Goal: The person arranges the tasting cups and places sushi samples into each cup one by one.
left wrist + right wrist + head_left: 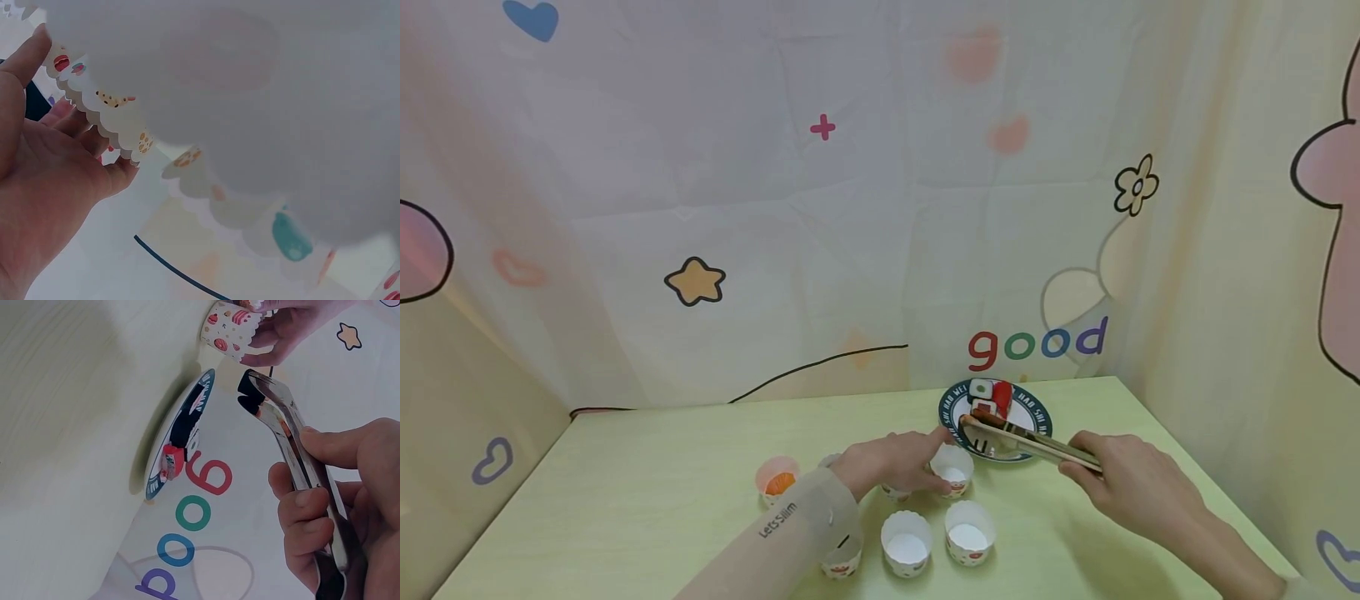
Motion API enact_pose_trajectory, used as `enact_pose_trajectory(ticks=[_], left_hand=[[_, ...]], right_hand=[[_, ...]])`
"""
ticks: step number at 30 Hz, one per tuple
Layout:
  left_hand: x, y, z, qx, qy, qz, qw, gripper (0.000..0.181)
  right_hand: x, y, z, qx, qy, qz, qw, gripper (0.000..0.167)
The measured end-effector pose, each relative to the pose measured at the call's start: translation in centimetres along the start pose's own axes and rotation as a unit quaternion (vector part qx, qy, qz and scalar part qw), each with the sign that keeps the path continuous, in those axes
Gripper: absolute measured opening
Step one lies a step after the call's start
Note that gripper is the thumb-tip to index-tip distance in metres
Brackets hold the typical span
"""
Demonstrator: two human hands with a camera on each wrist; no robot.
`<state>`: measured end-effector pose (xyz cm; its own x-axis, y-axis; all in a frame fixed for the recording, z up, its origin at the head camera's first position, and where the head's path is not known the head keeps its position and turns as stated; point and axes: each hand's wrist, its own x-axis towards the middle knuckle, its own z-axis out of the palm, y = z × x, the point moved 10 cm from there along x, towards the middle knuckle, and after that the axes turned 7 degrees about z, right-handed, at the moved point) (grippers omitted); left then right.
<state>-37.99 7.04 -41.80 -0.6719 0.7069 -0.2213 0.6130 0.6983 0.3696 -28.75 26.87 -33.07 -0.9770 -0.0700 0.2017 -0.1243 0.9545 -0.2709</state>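
My left hand (891,465) is at a white paper baking cup (953,467) in the back row, its thumb and fingers around the cup's sides. In the left wrist view, the fingers touch the scalloped cup wall (119,103). My right hand (1142,483) grips metal tongs (300,456), their tips over the near part of a dark-rimmed plate (1042,418). Toy sushi pieces (981,388) lie on that plate, among them a red-topped one (1002,393). The tongs' tips look close together in the right wrist view, with nothing visibly held.
Several more paper cups stand near the front, including one (906,546) and another (969,535). A cup at the left holds an orange piece (781,482). My left forearm partly covers other cups. A printed cloth (850,250) hangs behind the pale green table (662,483).
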Motion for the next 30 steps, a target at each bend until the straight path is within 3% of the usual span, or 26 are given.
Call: enact_pose_trajectory(ticks=[14,30], left_hand=[[0.3,-0.4,0.3,-0.008,-0.002,0.008,0.9999,0.073],[0.1,-0.5,0.2,-0.009,-0.001,0.001,1.0,0.084]], right_hand=[[-0.8,-0.9,-0.2,-0.002,0.02,-0.029,0.9994,0.012],[-0.9,-1.2,0.5,-0.001,-0.02,-0.014,0.9997,0.015]])
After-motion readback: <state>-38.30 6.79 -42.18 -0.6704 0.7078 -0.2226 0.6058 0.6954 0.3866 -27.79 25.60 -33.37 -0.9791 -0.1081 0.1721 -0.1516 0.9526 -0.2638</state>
